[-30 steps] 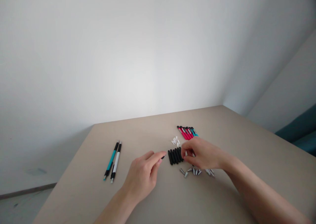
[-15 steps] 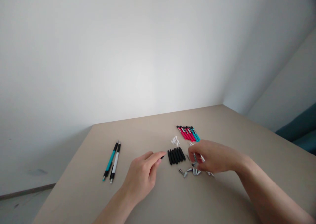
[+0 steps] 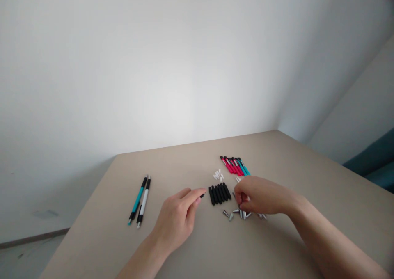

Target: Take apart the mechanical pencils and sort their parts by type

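Observation:
My left hand [image 3: 178, 215] is closed in a pinch around a black pen grip [image 3: 202, 195], of which only a small end shows past the fingertips. To its right lies a row of several black pen grips [image 3: 219, 193], side by side. My right hand [image 3: 257, 195] reaches down with thumb and fingers pinched together at a scatter of silver cone-shaped pen tips [image 3: 230, 216]. Whatever is between those fingertips is hidden. Part of the scatter is covered by this hand.
Two assembled pens, one teal [image 3: 138, 201] and one white [image 3: 144, 201], lie at the left. Small white parts [image 3: 218, 174] sit behind the grips. Farther back are red barrels [image 3: 230, 165] and teal barrels [image 3: 244, 166]. A wall borders the table [image 3: 184, 156].
My right hand's fingers have closed from a loose curl into a pinch, low among the silver pen tips. The left hand has stayed in place.

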Demonstrator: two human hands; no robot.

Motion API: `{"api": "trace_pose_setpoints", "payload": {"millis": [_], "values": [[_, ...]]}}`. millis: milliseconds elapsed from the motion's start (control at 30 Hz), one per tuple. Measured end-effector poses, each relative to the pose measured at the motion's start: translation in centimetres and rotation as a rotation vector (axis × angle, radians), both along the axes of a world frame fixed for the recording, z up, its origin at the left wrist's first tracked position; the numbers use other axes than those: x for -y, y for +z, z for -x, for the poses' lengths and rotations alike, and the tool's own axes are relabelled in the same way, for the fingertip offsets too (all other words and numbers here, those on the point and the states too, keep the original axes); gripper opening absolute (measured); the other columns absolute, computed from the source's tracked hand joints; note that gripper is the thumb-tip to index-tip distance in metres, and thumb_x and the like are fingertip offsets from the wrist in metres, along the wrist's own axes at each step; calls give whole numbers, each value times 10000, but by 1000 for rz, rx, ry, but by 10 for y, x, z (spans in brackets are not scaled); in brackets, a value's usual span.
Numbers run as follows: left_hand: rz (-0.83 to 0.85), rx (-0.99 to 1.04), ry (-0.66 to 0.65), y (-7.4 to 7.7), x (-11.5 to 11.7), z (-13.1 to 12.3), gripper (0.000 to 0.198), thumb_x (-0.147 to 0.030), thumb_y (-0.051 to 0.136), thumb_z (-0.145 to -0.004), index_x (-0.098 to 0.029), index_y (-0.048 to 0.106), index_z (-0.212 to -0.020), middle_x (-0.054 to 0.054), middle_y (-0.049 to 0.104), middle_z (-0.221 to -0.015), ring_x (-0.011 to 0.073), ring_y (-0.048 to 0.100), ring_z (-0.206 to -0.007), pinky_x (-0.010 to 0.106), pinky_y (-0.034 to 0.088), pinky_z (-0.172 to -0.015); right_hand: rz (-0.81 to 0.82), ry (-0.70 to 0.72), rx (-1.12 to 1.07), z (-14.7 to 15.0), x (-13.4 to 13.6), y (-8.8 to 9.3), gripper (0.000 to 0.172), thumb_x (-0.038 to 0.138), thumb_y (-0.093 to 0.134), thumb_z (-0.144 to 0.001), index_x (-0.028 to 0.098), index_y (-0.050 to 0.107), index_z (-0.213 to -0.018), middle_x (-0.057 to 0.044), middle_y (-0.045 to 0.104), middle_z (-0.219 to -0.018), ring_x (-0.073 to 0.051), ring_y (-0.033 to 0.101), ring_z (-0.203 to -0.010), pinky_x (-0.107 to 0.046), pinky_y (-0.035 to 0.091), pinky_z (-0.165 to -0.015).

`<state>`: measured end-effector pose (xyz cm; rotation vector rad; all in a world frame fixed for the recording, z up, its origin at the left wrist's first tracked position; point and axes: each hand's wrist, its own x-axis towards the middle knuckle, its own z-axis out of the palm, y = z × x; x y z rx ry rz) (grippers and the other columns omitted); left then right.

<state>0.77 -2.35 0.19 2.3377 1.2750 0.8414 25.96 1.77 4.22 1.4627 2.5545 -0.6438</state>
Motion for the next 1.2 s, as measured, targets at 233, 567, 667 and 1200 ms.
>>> {"api": "trace_pose_setpoints", "payload": {"millis": [233,567,667,1200], "values": [[-9,3,-4,-1,0,0,345,-223,368,-940,-244,578,-1212,40,634,-811,149,582,-676,256,467,-639,14,17,-24,4,3,3,146,176,545,-692,190,691,-695,-28,698,-670,-154,606,-602,-218,305,-501],[-21,-1,0,-1,0,0,341,-210,381,-933,-250,582,-1205,36,635,-807,150,581,-669,252,464,-630,-8,10,-48,-4,6,3,213,119,537,-663,209,676,-797,-28,689,-711,-162,590,-625,-224,320,-520],[-9,-7,3,0,0,0,340,-214,379,-934,-252,581,-1204,32,633,-810,151,582,-676,256,463,-630,45,24,-43,-6,8,5,314,111,558,-613,212,663,-891,-20,683,-709,-170,595,-643,-225,324,-521],[34,3,7,-2,-1,0,336,-227,375,-938,-266,576,-1204,31,639,-850,159,589,-718,271,458,-659,77,49,36,5,11,4,256,129,544,-609,210,620,-839,0,659,-694,-159,587,-616,-208,285,-463]]}}
